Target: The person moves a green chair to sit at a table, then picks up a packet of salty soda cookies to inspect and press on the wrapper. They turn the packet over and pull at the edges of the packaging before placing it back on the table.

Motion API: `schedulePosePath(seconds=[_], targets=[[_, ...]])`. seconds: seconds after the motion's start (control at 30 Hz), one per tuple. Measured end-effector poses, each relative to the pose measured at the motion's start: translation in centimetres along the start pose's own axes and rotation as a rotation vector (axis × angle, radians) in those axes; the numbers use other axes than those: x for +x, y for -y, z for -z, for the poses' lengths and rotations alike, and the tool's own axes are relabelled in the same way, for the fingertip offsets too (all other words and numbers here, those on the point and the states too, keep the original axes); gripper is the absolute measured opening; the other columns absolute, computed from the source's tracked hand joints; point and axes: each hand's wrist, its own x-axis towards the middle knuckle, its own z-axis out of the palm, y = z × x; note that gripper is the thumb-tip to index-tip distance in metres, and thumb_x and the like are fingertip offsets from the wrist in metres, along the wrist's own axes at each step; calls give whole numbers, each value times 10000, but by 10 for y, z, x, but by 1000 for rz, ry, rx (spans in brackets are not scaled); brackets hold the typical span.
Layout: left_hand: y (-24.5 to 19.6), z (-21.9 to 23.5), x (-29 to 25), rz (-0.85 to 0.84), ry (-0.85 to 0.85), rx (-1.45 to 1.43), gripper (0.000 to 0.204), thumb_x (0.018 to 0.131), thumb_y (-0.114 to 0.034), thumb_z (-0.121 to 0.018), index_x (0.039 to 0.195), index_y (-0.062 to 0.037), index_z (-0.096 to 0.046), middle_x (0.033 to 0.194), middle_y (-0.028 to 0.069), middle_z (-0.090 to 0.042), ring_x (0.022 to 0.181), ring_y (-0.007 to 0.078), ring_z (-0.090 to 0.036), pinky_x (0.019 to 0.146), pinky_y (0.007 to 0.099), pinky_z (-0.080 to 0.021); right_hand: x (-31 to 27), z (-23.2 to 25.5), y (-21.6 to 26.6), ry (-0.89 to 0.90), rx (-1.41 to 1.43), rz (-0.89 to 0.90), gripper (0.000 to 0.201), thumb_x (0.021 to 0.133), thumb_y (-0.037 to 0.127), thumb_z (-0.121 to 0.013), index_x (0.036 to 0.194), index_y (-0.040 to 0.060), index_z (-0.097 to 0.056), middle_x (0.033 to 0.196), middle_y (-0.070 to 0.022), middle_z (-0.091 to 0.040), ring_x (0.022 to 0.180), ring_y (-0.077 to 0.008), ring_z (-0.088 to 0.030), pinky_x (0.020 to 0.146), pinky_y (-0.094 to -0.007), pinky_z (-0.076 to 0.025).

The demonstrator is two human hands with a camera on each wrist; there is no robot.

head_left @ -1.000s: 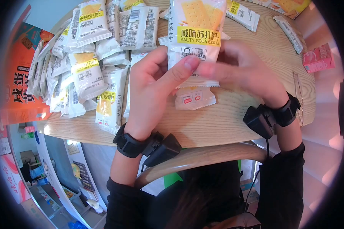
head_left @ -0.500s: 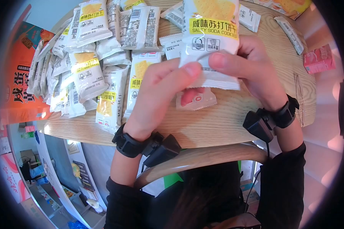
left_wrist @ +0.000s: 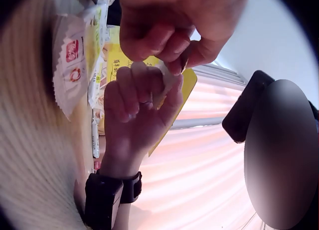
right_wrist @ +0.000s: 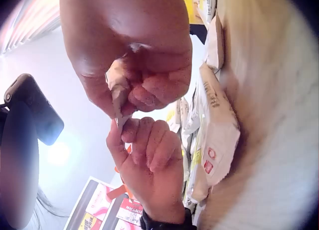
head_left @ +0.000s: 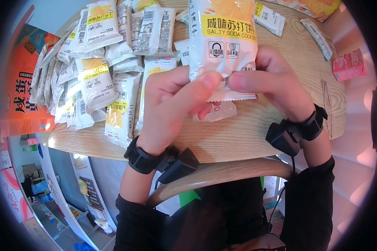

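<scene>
A white and yellow cracker packet [head_left: 228,39] is held up above the table between both hands. My left hand [head_left: 167,100] pinches its lower edge with thumb and curled fingers, and my right hand [head_left: 280,79] pinches the same edge close beside it. The film puckers between the two thumbs. In the left wrist view my left hand [left_wrist: 182,20] is at the top, facing the right hand [left_wrist: 139,115]. The right wrist view shows the fingertips of both hands nearly meeting at the packet's edge [right_wrist: 119,103]. Another packet [head_left: 222,112] lies on the table below.
A large pile of similar packets [head_left: 98,79] covers the left of the wooden table [head_left: 238,138]. Single packets lie at the back right, near a pink box [head_left: 349,65]. An orange bag [head_left: 21,92] stands at the left, and a wooden chair back [head_left: 222,169] curves along the front.
My right hand, blurred a second ago, has come to pinch the packet's lower edge. The packet shifted right and up, then slightly back left, and its film is more puckered.
</scene>
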Motion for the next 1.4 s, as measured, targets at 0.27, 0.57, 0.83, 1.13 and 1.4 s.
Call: schedulePosePath(seconds=[0.27, 0.57, 0.83, 1.13, 1.4], targets=[[12, -12, 4, -62, -27, -38, 303, 775, -283, -456, 788, 8, -537, 537, 4, -468, 466, 36, -388, 429, 163, -320, -2, 3, -2, -207, 76, -22, 319, 625, 278, -601, 811, 25, -546, 646, 21, -501, 498, -5, -396, 413, -135, -278], [4, -7, 0, -39, -96, 47, 395, 780, -340, -391, 799, 39, -500, 535, 62, -481, 428, 96, -420, 377, 193, -317, -1, 2, 6, -50, -1, -45, 409, 624, 378, -599, 808, 16, -549, 605, 48, -458, 465, 5, -318, 394, -129, -211], [0, -6, -2, 13, -148, -105, 316, 763, -258, -429, 764, 42, -529, 589, 67, -516, 457, 86, -438, 398, 180, -321, -1, 5, 4, 16, 23, -66, 389, 662, 357, -574, 817, 2, -549, 588, 46, -445, 462, 6, -309, 392, -130, -200], [7, -2, 4, -84, -73, -192, 268, 764, -226, -461, 827, 23, -539, 645, 13, -505, 518, 54, -412, 485, 174, -328, -1, 6, 2, -108, 38, 26, 281, 656, 250, -592, 825, 29, -553, 623, 43, -483, 481, 17, -340, 397, -126, -225], [0, -2, 2, -58, -179, -126, 213, 744, -160, -464, 831, 18, -545, 642, 2, -497, 520, 45, -413, 470, 160, -325, -2, 4, 8, -37, 65, -4, 288, 663, 245, -583, 821, 7, -546, 585, 33, -461, 456, 7, -327, 384, -131, -215]])
